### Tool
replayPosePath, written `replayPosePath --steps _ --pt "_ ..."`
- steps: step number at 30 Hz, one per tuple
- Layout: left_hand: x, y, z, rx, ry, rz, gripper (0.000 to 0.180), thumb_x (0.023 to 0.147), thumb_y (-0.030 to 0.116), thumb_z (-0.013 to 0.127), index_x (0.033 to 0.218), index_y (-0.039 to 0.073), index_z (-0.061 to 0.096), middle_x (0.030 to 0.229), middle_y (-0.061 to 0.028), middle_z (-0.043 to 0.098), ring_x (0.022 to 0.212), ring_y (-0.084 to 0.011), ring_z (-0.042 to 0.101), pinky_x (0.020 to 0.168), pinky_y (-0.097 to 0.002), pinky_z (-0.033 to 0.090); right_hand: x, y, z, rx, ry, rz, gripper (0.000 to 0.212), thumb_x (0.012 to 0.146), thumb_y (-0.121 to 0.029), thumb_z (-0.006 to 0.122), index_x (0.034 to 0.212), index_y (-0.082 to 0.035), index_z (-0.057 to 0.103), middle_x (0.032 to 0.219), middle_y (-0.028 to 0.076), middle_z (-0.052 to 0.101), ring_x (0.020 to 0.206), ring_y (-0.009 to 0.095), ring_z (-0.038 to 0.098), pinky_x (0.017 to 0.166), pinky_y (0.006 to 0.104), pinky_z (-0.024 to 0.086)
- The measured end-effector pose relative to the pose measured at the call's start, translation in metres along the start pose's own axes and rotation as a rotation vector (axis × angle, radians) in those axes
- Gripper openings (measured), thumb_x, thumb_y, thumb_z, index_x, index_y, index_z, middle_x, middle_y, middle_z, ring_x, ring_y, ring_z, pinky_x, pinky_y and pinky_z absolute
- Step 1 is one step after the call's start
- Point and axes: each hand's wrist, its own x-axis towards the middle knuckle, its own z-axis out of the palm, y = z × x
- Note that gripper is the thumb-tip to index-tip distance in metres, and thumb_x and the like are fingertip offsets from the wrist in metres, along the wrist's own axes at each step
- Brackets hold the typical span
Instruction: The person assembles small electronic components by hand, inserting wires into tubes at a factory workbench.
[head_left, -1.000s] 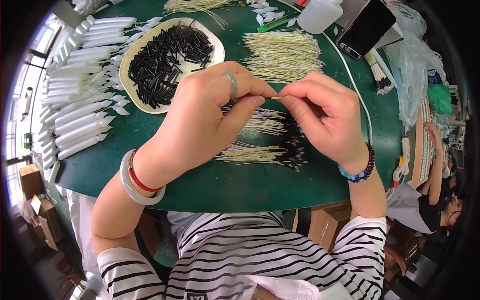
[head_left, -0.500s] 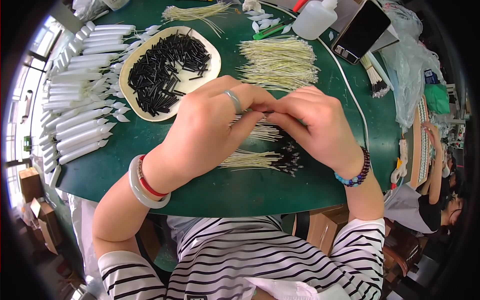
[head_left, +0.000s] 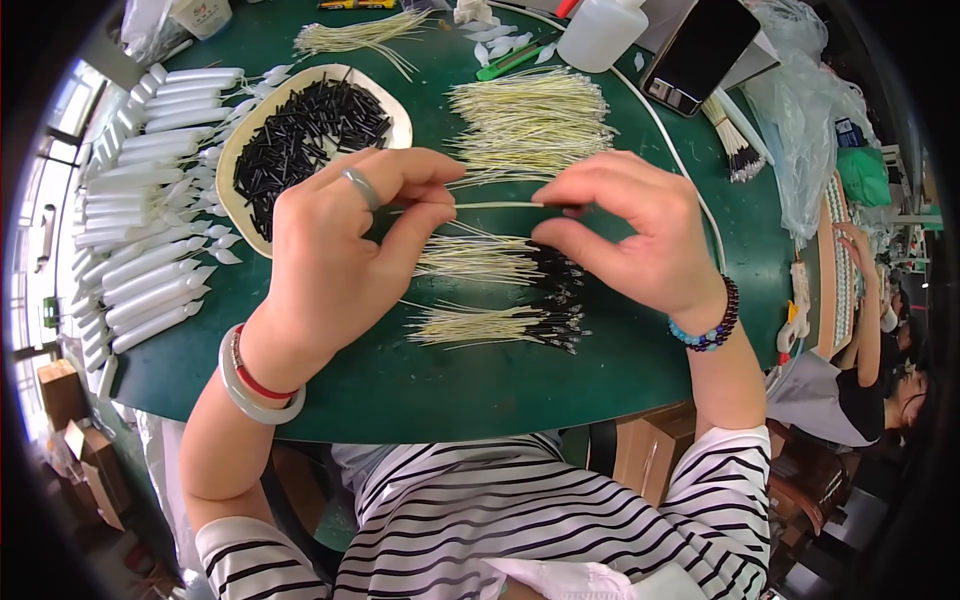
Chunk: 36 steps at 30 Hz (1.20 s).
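A thin pale wire [head_left: 500, 204] stretches level between my hands. My left hand [head_left: 345, 235] pinches it between thumb and fingertips. At the wire's other end, my right hand [head_left: 640, 225] has its thumb and forefinger apart; the tip of the wire passes out of sight at the forefinger. Beneath the hands lie two bundles of pale wires with black sleeves at their right ends, an upper bundle [head_left: 480, 258] and a lower bundle [head_left: 475, 325]. Beyond them is a larger pile of pale wires [head_left: 530, 120]. Left of it, short black tubes [head_left: 310, 120] fill a cream tray [head_left: 399, 115], partly covered by my left hand.
White candle-shaped pieces [head_left: 150, 235] are stacked along the left of the green table [head_left: 380, 395]. At the back are a green cutter knife [head_left: 505, 65], a white bottle [head_left: 602, 35] and a phone [head_left: 705, 55]. A white cable [head_left: 690, 170] crosses the right side. Another person's hand [head_left: 857, 248] shows far right.
My hands have drawn apart from their meeting point, mostly by the left hand moving left, exposing the wire between them. My right thumb and forefinger have parted. The view has shifted slightly.
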Motion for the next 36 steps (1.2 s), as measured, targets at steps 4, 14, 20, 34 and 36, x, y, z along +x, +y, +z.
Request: replayPosePath --steps 4,14,20,34,36 --pt "0.001 0.000 0.000 -0.036 -0.025 -0.040 0.021 0.074 -0.005 0.068 0.093 0.001 0.067 0.076 -0.0077 0.067 0.069 -0.0158 0.066 0.062 -0.0248 0.052 0.000 -0.001 0.002 -0.020 0.024 -0.017 0.010 0.071 -0.004 0.074 0.076 -0.004 0.065 0.071 0.006 0.063 0.065 0.023 0.060 0.063 0.0310 0.046" --pt "-0.004 -0.004 0.001 0.082 -0.054 0.013 0.014 0.073 -0.005 0.068 0.084 0.002 0.065 0.075 -0.0093 0.064 0.066 -0.0225 0.063 0.059 -0.0294 0.050 0.002 0.013 -0.007 0.061 -0.098 0.143 0.023 0.071 -0.017 0.076 0.085 -0.003 0.064 0.081 0.010 0.064 0.070 0.026 0.060 0.065 0.0337 0.047" --pt "-0.005 -0.011 0.011 0.207 -0.354 0.199 0.011 0.073 0.003 0.068 0.083 0.003 0.065 0.078 -0.0089 0.062 0.078 -0.0276 0.059 0.072 -0.0362 0.047 -0.005 0.051 -0.005 -0.377 -0.097 0.118 0.009 0.078 -0.012 0.067 0.078 -0.004 0.061 0.077 0.007 0.057 0.078 0.025 0.056 0.070 0.0361 0.046" --pt "0.015 -0.050 -0.026 0.369 -0.228 -0.121 0.013 0.075 0.005 0.068 0.086 -0.001 0.067 0.078 -0.0123 0.062 0.070 -0.0241 0.061 0.064 -0.0320 0.048 -0.005 0.048 -0.006 -0.555 0.050 0.016 0.013 0.074 -0.011 0.071 0.077 -0.006 0.060 0.081 0.003 0.059 0.079 0.023 0.056 0.069 0.0356 0.045" --pt "0.015 -0.047 -0.026 0.393 -0.233 -0.118 0.008 0.075 0.004 0.066 0.081 -0.002 0.064 0.076 -0.0137 0.060 0.071 -0.0280 0.059 0.067 -0.0348 0.048 -0.005 0.044 -0.007 -0.524 0.038 0.059 0.012 0.074 -0.012 0.071 0.076 -0.006 0.061 0.078 0.004 0.058 0.077 0.023 0.056 0.067 0.0354 0.046"
